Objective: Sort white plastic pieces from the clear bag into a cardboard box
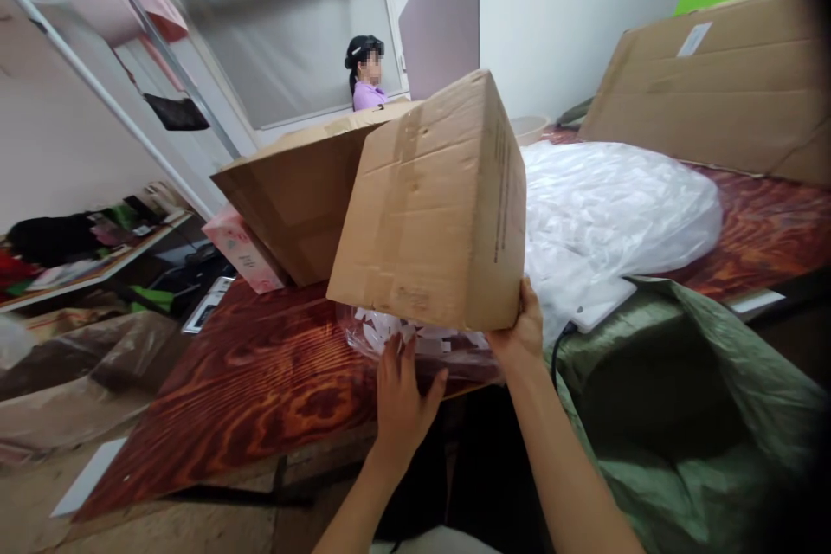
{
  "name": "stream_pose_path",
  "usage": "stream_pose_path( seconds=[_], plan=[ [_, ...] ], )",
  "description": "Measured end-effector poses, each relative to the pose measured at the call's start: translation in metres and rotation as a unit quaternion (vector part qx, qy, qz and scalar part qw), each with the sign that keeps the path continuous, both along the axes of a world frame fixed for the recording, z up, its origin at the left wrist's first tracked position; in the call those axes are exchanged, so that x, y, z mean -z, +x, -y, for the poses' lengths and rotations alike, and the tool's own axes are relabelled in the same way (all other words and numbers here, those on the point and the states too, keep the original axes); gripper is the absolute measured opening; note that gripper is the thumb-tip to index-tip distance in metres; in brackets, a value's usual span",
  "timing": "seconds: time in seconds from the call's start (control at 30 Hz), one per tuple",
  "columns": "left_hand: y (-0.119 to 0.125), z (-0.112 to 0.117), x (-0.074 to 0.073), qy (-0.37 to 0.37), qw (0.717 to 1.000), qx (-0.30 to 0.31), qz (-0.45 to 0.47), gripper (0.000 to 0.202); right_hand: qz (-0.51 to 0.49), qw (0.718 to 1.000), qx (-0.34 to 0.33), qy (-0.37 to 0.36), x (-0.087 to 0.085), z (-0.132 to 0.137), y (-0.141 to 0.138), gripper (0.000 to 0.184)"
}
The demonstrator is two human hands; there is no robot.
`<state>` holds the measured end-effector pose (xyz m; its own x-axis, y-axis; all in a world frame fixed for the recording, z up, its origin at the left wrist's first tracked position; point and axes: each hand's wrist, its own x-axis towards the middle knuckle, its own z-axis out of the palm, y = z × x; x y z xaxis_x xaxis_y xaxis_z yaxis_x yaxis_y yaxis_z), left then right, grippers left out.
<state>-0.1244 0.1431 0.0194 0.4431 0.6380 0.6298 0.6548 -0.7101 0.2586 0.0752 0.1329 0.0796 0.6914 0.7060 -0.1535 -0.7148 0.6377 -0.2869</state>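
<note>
A cardboard box (415,208) is tilted in the middle of the head view, raised over the near edge of the table. My right hand (525,325) grips its lower right corner, fingers up the side and palm underneath. Below the box lies a clear plastic bag (370,333) with white pieces in it, partly hidden by the box. My left hand (403,389) is at the front of this bag, thumb apart from the fingers, fingertips at the white pieces. It holds nothing that I can see.
A large white plastic bag (616,208) lies right of the box, near a white power strip (601,305). Cardboard boxes (292,199) stand behind, beside a pink box (243,251). A green sack (681,450) hangs open at right. A person (369,95) is beyond the wood-grain table (260,372).
</note>
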Motion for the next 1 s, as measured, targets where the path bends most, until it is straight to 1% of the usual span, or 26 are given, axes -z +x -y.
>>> stream_pose_path(
  seconds=[0.03,0.1,0.17,0.23,0.37,0.5,0.6,0.7,0.83,0.9,1.0],
  plan=[
    [0.004,0.001,0.005,0.0,0.999,0.0,-0.038,0.064,-0.011,1.0,-0.002,0.002,0.002,-0.001,0.0,0.019],
    [0.009,0.002,0.009,0.016,0.995,-0.014,-0.096,0.066,-0.03,0.999,-0.012,0.001,0.006,-0.001,-0.001,0.019],
    [0.011,0.003,0.009,0.03,0.991,-0.027,-0.127,0.062,-0.048,0.998,-0.026,-0.006,0.012,-0.002,-0.003,0.02],
    [0.012,0.003,0.007,0.035,0.989,-0.035,-0.14,0.059,-0.061,0.997,-0.039,-0.01,0.017,-0.002,-0.005,0.022],
    [0.013,0.005,0.005,0.029,0.988,-0.047,-0.144,0.06,-0.064,0.997,-0.051,-0.008,0.023,-0.002,-0.008,0.025],
    [0.014,0.006,0.005,0.026,0.988,-0.053,-0.14,0.059,-0.056,0.996,-0.064,-0.012,0.025,0.001,-0.012,0.027],
    [0.014,0.007,0.006,0.019,0.989,-0.053,-0.137,0.059,-0.057,0.996,-0.062,-0.018,0.021,0.008,-0.017,0.026],
    [0.014,0.008,0.006,0.011,0.99,-0.05,-0.132,0.06,-0.055,0.997,-0.051,-0.023,0.013,0.011,-0.018,0.025],
    [0.015,0.008,0.006,0.004,0.991,-0.051,-0.12,0.061,-0.044,0.998,-0.041,-0.02,0.003,0.005,-0.015,0.028],
    [0.016,0.008,0.006,0.004,0.992,-0.051,-0.114,0.061,-0.039,0.998,-0.041,-0.024,0.005,-0.001,-0.016,0.03],
    [0.017,0.008,0.007,0.009,0.993,-0.051,-0.104,0.06,-0.04,0.998,-0.042,-0.037,0.013,-0.008,-0.022,0.029]
  ],
)
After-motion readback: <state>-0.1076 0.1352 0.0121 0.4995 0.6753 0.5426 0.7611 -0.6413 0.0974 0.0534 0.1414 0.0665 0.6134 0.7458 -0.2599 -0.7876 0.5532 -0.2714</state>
